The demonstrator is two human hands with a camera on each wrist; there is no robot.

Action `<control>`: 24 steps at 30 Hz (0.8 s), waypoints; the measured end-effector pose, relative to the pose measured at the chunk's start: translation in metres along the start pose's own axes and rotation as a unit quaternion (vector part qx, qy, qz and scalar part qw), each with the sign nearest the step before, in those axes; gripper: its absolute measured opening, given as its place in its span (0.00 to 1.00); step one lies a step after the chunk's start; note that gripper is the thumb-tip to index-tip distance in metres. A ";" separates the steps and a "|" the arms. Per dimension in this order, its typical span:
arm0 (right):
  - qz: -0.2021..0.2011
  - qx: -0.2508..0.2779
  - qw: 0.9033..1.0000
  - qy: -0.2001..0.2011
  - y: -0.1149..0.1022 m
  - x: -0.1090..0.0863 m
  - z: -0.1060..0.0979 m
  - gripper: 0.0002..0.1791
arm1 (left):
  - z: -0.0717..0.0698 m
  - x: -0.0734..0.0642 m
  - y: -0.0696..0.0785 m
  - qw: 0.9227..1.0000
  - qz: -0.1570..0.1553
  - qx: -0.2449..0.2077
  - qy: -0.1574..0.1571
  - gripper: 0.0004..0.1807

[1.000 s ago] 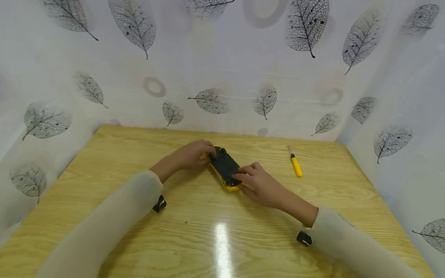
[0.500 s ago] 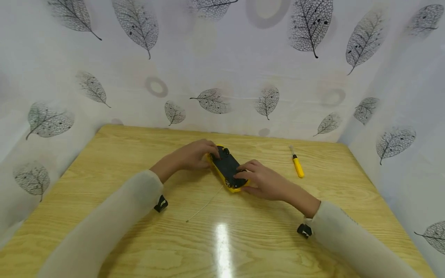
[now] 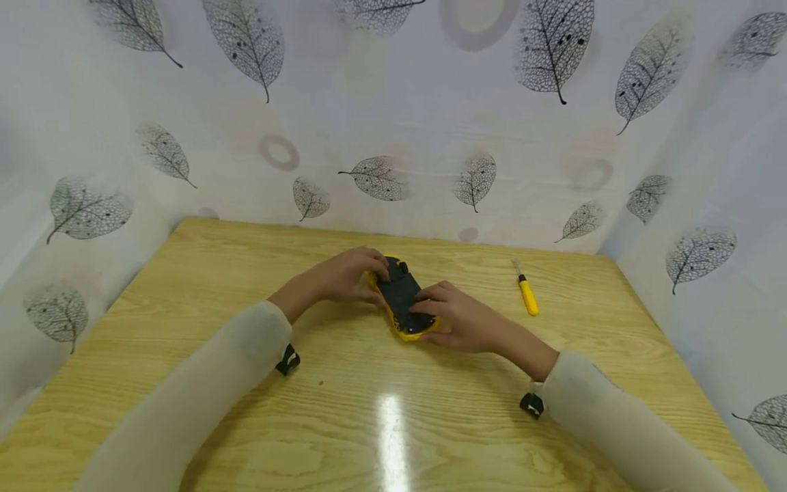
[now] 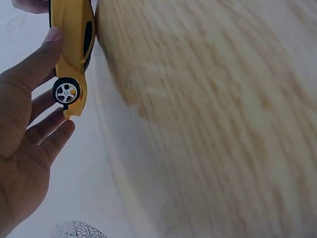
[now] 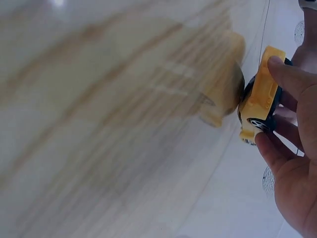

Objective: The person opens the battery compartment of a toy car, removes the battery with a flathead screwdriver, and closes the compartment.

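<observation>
A yellow toy car [image 3: 401, 294] lies upside down on the wooden table, its black underside facing up. My left hand [image 3: 347, 275] grips the far-left end, fingers bent over the underside and thumb along the yellow side. At the near-right end my right hand [image 3: 464, 318] holds the car, fingers on the underside and thumb at the yellow edge. The left wrist view shows a silver-spoked wheel [image 4: 66, 93] beside the left fingers. In the right wrist view, the right thumb presses the yellow end of the body, and its roof is close over the table.
A screwdriver [image 3: 527, 295] with a yellow handle lies on the table [image 3: 277, 437] to the right, tip pointing away. A small dark speck [image 3: 320, 383] shows on the tabletop nearer the person. Leaf-patterned white cloth [image 3: 393, 123] hangs behind and at both sides.
Both hands keep their hold while the car shifts slightly. The left thumb has slid along its side toward the near end. A thin pale line between car and speck no longer shows.
</observation>
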State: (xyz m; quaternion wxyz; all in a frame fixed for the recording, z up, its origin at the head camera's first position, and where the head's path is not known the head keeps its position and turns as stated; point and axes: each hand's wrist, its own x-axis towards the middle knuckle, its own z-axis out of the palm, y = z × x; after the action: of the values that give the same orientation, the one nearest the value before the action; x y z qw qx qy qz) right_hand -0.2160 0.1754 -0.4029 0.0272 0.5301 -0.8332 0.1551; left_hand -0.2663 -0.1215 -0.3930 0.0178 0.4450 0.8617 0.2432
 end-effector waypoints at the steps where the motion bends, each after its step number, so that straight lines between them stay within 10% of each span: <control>1: 0.000 -0.004 1.000 0.002 -0.002 0.000 0.001 0.26 | 0.000 0.000 0.000 1.000 0.001 -0.001 0.000 0.23; 17: -0.012 -0.075 0.997 -0.002 -0.027 0.009 0.005 0.26 | -0.006 0.005 0.003 0.998 -0.029 0.016 -0.062 0.25; 24: -0.032 -0.079 0.996 0.015 -0.026 0.010 0.004 0.25 | -0.005 0.000 0.009 0.998 -0.056 -0.016 -0.018 0.25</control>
State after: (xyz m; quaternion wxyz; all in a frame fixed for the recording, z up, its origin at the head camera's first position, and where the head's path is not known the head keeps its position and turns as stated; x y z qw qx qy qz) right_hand -0.1968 0.1555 -0.3989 0.0863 0.5505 -0.8249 0.0953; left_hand -0.2612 -0.1190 -0.3845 0.0536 0.4004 0.8807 0.2475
